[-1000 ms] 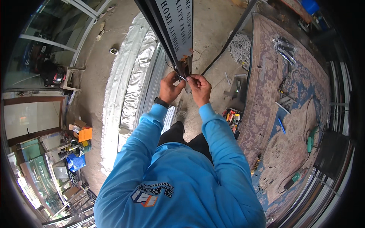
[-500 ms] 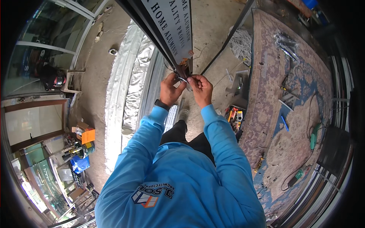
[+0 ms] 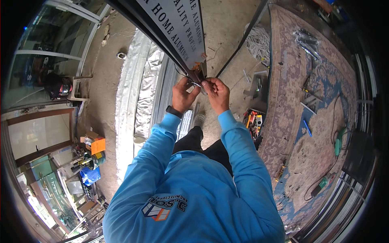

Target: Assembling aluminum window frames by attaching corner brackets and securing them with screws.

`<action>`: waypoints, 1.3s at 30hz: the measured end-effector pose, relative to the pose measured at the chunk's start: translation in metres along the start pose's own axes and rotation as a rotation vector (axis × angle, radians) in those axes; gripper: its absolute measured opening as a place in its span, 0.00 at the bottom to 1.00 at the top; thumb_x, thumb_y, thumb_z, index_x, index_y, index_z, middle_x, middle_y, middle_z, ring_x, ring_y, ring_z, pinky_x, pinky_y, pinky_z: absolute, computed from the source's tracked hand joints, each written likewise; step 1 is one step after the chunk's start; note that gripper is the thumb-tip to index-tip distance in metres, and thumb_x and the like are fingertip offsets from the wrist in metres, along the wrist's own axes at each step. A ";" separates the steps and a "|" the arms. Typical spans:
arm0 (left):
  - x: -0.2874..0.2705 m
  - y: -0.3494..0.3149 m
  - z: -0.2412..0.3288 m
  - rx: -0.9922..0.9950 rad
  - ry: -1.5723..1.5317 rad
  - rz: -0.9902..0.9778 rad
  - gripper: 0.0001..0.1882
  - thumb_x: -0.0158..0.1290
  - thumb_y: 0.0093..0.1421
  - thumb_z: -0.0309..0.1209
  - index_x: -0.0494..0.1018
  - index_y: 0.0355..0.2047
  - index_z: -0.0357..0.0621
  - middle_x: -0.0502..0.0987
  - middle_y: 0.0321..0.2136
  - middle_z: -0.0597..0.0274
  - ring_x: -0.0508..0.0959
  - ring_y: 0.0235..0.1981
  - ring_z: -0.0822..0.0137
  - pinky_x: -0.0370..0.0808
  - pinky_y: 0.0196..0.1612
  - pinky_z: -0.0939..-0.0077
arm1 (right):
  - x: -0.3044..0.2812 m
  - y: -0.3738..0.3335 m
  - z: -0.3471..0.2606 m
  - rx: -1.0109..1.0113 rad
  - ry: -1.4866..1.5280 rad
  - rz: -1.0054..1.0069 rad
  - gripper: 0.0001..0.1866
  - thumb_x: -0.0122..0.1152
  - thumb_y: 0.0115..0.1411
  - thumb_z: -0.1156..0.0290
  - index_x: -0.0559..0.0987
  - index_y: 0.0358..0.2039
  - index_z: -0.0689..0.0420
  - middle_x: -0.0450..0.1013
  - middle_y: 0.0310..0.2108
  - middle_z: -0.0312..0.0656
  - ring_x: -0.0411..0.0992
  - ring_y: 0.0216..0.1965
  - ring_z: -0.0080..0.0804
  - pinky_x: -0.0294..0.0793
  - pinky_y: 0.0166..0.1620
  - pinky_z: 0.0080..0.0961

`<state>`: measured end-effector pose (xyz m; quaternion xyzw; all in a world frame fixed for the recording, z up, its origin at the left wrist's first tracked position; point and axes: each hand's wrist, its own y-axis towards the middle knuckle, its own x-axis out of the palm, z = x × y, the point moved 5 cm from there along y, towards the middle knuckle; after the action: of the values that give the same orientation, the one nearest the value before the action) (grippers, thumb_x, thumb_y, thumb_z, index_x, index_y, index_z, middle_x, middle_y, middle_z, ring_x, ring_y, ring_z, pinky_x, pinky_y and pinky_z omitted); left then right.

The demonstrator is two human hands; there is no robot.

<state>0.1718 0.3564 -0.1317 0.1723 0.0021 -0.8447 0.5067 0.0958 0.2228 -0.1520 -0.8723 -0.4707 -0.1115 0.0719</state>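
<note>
A long dark metal profile (image 3: 154, 31), with white printed film along one face, comes down from the top to both hands. At its near end, my left hand (image 3: 184, 97) is closed in a pinch, thumb against fingertips, on a thin pale strip (image 3: 196, 84). My right hand (image 3: 218, 95) is closed too, thumb and forefinger pressed together at the right side of that same end. The fingers hide what exactly they grip there. Torn brown tape (image 3: 197, 66) clings to the film just above the fingers.
Long wrapped profiles (image 3: 131, 97) lie on the floor to the left. A patterned carpet (image 3: 279, 93) covers the right side, with green power tools (image 3: 338, 141) on it. A toolbox (image 3: 254, 121) stands by my right forearm, and coiled white cord (image 3: 257, 42) lies beyond.
The view has shifted slightly, so the surroundings sit a little to the right. Both hands keep their pinch at the profile's end, with only small finger movement.
</note>
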 end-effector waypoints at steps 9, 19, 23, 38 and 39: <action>-0.003 0.002 0.003 -0.015 -0.023 0.008 0.19 0.62 0.54 0.23 0.74 0.46 0.32 0.81 0.39 0.51 0.83 0.41 0.62 0.81 0.44 0.71 | 0.005 -0.003 -0.003 0.048 -0.121 0.052 0.11 0.65 0.63 0.70 0.77 0.38 0.64 0.76 0.30 0.34 0.71 0.31 0.14 0.72 0.34 0.14; -0.002 0.003 0.000 -0.013 -0.036 -0.013 0.18 0.61 0.54 0.23 0.74 0.45 0.32 0.81 0.38 0.52 0.82 0.41 0.63 0.81 0.45 0.71 | 0.006 0.000 0.007 -0.024 -0.060 0.061 0.10 0.65 0.61 0.72 0.77 0.38 0.65 0.76 0.27 0.35 0.72 0.29 0.14 0.73 0.32 0.14; -0.002 0.003 0.001 -0.011 -0.040 -0.006 0.18 0.61 0.54 0.22 0.74 0.45 0.32 0.81 0.39 0.53 0.82 0.42 0.64 0.81 0.46 0.71 | 0.007 -0.001 0.010 -0.033 -0.039 0.093 0.09 0.65 0.61 0.72 0.77 0.37 0.64 0.76 0.27 0.35 0.72 0.28 0.14 0.72 0.31 0.14; 0.000 0.003 -0.002 -0.018 -0.104 -0.021 0.20 0.62 0.54 0.21 0.73 0.47 0.33 0.81 0.40 0.54 0.82 0.43 0.65 0.80 0.45 0.71 | 0.003 0.000 0.005 -0.010 -0.038 0.028 0.09 0.66 0.60 0.73 0.77 0.38 0.63 0.76 0.29 0.35 0.73 0.29 0.16 0.73 0.33 0.14; 0.000 0.004 -0.003 -0.028 -0.081 -0.018 0.19 0.62 0.54 0.21 0.73 0.47 0.33 0.81 0.40 0.54 0.82 0.43 0.65 0.80 0.45 0.71 | 0.003 0.000 0.005 -0.007 -0.067 0.023 0.09 0.66 0.60 0.73 0.77 0.38 0.63 0.76 0.29 0.35 0.73 0.29 0.16 0.73 0.33 0.15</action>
<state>0.1756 0.3551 -0.1334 0.1306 -0.0050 -0.8554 0.5011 0.0982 0.2261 -0.1559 -0.8811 -0.4624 -0.0832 0.0545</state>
